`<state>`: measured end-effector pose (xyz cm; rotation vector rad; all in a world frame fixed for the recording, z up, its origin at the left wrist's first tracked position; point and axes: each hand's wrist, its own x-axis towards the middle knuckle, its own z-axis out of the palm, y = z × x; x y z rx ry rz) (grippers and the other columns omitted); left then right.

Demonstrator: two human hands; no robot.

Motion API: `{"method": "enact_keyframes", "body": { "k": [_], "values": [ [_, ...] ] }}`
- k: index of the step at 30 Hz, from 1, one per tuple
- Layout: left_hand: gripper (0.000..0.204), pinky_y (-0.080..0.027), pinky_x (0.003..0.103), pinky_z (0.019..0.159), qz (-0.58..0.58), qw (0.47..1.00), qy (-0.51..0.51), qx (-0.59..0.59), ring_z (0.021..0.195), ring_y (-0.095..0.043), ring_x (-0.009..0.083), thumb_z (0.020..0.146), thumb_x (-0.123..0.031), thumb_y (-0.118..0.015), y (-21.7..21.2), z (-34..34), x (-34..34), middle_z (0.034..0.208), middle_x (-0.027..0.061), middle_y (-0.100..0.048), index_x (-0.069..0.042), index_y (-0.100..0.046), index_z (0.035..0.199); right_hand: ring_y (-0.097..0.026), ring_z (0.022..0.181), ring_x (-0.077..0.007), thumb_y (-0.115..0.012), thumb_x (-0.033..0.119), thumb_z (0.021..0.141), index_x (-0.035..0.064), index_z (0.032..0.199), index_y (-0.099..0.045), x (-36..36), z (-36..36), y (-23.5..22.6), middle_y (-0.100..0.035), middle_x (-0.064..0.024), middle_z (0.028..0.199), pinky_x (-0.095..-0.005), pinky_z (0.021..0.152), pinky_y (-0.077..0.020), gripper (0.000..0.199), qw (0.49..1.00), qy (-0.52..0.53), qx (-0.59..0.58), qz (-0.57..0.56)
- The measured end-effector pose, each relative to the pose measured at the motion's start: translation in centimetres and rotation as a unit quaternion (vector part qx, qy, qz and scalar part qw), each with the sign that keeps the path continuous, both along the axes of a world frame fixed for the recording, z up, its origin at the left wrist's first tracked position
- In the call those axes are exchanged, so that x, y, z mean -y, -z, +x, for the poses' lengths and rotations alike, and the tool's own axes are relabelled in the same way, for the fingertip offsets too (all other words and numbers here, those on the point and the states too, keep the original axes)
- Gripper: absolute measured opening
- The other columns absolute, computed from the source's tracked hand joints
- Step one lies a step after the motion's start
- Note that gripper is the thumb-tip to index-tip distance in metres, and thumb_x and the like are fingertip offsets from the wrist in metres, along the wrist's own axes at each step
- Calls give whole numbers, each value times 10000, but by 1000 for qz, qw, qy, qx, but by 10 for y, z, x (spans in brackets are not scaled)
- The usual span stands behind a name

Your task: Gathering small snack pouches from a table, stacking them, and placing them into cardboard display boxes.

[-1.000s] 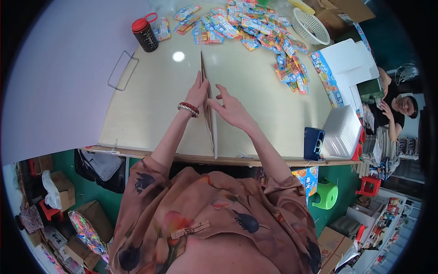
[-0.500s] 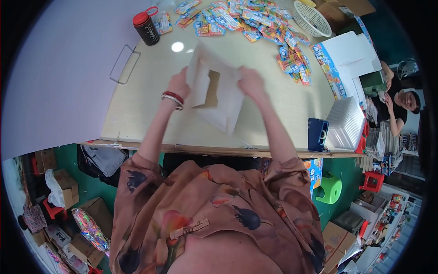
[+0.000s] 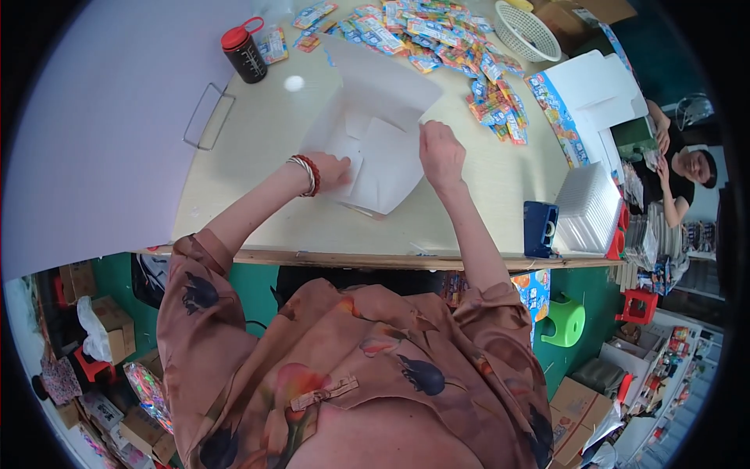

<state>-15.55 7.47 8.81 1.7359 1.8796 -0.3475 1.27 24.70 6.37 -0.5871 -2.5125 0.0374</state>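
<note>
A white cardboard box [image 3: 391,168] stands tilted on the table in front of me, its inside facing up and its bottom flaps folded across. My right hand [image 3: 442,155] is closed on the box's right edge. At the near left side, my left hand [image 3: 334,170] is closed on the wall, its fingers partly hidden inside by a flap. A tall back panel of the box leans toward a heap of small blue and yellow snack packets [image 3: 437,35].
A black bottle with a red lid [image 3: 245,55] stands at the far left, near a wire handle [image 3: 209,117]. To the right are a white basket [image 3: 527,33], a printed display box [image 3: 590,98], a blue tape dispenser [image 3: 540,228] and stacked clear trays [image 3: 587,207]. A co-worker [image 3: 680,172] sits beyond.
The box has turned and tipped so its inside faces me, and the opening in its bottom is now covered by flaps. My left hand has moved from its upper edge down to the near left side.
</note>
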Motion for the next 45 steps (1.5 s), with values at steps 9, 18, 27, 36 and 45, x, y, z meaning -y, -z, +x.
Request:
{"method": "enact_keyframes", "body": {
  "k": [9,18,27,36,45],
  "values": [
    [509,-509,442,809,-37,994,-97,20,900,-647,368,807,-327,-570,22,19,-16,951,223,-658,53,-465,1130,-549,993,-219,-621,90,765,123,928,-607,13,-64,-11,-572,-34,928,-390,814,-459,167,889,-338,308,16],
    [352,-491,448,856,-82,996,18,-7,970,-633,378,857,-183,-456,39,41,-3,1015,231,-654,7,-539,1141,-624,970,-305,-709,66,714,43,932,-613,-2,-104,43,-617,-92,1011,-439,763,-529,239,876,-304,371,-58],
    [572,-479,403,905,-135,990,-29,3,1017,-626,346,798,-525,-540,34,43,-21,1080,200,-651,-39,-675,1066,-585,928,-268,-654,111,777,88,953,-587,26,-39,-33,-578,-78,980,-392,797,-470,190,920,-342,152,-116],
    [424,-500,405,832,-109,984,-124,-60,953,-635,332,777,-492,-612,32,-53,39,1005,147,-674,-106,-670,944,-540,813,-192,-756,83,693,19,906,-603,-148,287,-129,-586,-61,851,-313,758,-448,271,971,121,28,-203],
    [386,-505,372,736,-47,964,-257,56,810,-648,301,803,-410,-656,25,-66,47,854,164,-671,-38,-636,906,-473,700,-80,-739,77,702,27,805,-624,-211,390,-100,-548,23,714,-248,676,-397,162,908,163,71,-379]
  ]
}}
